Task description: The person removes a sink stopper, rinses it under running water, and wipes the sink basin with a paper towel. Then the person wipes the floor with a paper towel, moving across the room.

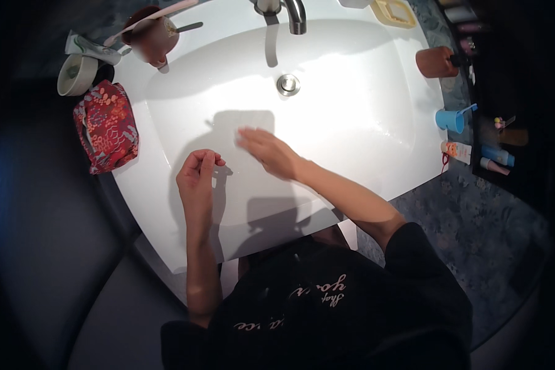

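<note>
Over the near left part of the white washbasin (351, 152), my left hand (198, 169) is loosely curled, with the thumb against the bent fingers. I see nothing held in it. To its right and a little farther off, my right hand (270, 152) is flat with the fingers stretched out to the left. Its fingertips are blurred, and it too holds nothing that I can see. The two hands are apart. Beyond them lie the metal drain plug (288, 85) and the faucet (297, 18). Shadows of my head and arms fall across the basin.
On the left rim are a red patterned pouch (107, 127), a pale bowl (77, 75), a tube (92, 48) and a brown cup (152, 39) with a pink toothbrush (166, 10). A yellow soap dish (393, 13), brown pump bottle (437, 62), blue cup (449, 121) and small tube (457, 152) stand right.
</note>
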Tool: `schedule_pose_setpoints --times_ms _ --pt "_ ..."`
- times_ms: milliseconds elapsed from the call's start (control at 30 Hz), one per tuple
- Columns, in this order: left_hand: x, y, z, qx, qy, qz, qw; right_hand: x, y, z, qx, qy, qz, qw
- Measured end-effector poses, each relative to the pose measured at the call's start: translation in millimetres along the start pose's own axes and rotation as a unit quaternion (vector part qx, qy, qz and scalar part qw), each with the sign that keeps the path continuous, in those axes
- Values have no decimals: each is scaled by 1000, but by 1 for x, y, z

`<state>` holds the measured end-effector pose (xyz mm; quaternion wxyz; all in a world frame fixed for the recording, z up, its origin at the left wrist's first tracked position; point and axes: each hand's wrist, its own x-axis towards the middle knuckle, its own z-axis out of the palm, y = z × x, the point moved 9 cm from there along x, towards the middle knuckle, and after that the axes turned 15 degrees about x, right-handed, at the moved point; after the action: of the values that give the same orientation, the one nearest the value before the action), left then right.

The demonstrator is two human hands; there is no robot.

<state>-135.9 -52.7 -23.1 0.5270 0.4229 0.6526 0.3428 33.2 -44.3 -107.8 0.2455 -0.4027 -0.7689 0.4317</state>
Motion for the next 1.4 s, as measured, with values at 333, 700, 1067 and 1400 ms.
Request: schedule_pose_setpoints --times_ms 333,700,1067,1400 --pt "2 21 -49 21 71 50 996 -50 41 -114 327 267 209 882" --pt "-3 11 42 32 -60 6 998 -60 -28 -129 632 285 220 686" --pt "-12 82 72 -80 -86 112 987 -46 -97 -152 584 272 183 743" --pt "-38 115 78 83 34 233 968 -47 -114 -171 440 337 134 822"
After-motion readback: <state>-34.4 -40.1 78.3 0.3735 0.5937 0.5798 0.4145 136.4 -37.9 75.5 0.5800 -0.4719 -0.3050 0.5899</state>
